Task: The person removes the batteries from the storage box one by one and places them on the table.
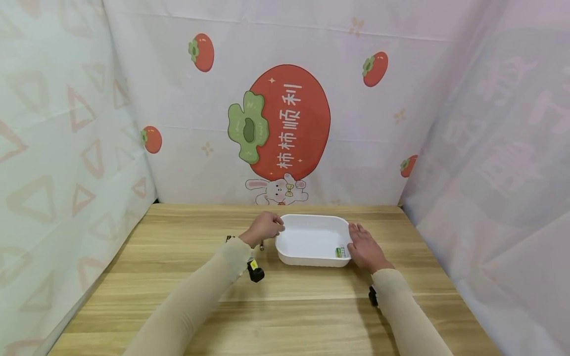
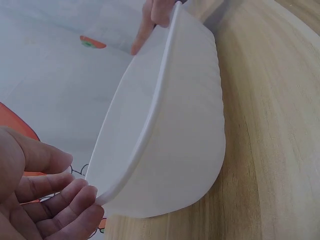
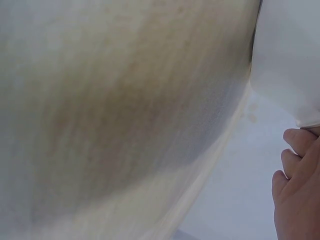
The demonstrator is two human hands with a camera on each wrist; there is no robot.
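Observation:
A white rectangular tray with rounded corners (image 1: pixel 311 259) sits on the wooden table. A small green and white piece (image 1: pixel 340 252), too small to make out, lies in its near right corner. My left hand (image 1: pixel 262 228) is at the tray's left end; in the left wrist view its fingertips (image 2: pixel 90 192) touch the rim, with the thumb apart from it. My right hand (image 1: pixel 366 247) lies along the tray's right end, fingers extended against the wall. In the right wrist view, part of the right hand (image 3: pixel 302 185) shows beside the tray's white side (image 3: pixel 290 55).
A small dark cylindrical item (image 1: pixel 261 244) lies on the table (image 1: pixel 294 316) between my left wrist and the tray. Another dark item (image 1: pixel 230 238) is partly hidden behind the left forearm. Printed cloth (image 1: pixel 356 138) encloses the table at the back and both sides.

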